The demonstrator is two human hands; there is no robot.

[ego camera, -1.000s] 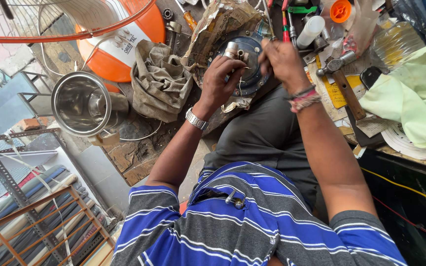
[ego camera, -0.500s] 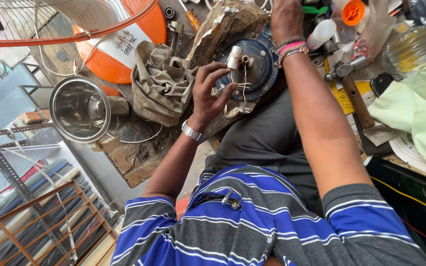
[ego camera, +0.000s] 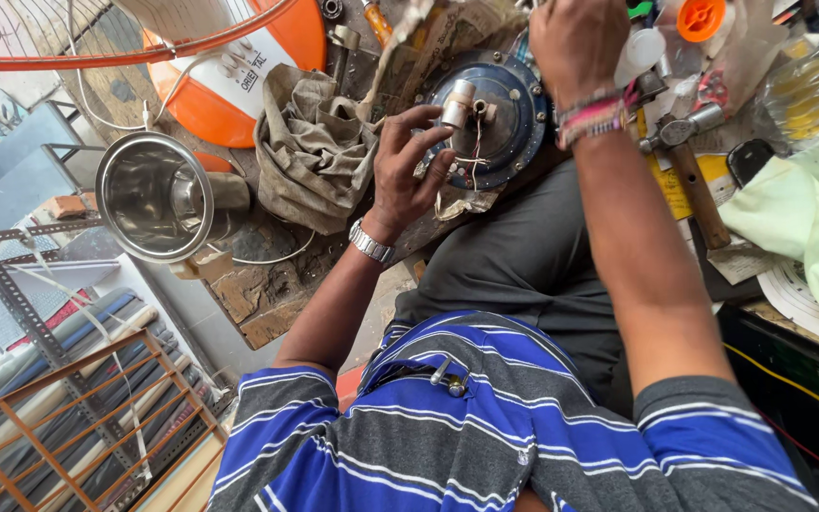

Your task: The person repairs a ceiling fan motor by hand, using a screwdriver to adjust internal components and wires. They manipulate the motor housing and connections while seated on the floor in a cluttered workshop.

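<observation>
Now the left hand [ego camera: 409, 171] is clamped on the round motor [ego camera: 490, 123], fingertips pinching the white shaft cap and wires at its 9 o'clock, prob. to steady it against the bench [ego camera: 267, 294]. Right hand [ego camera: 575, 38] hangs at the motor's 1 o'clock, fingers cut off, so open or closed can't be told. Vs. 1 s ago, it's lifted off the motor toward the clutter.
</observation>
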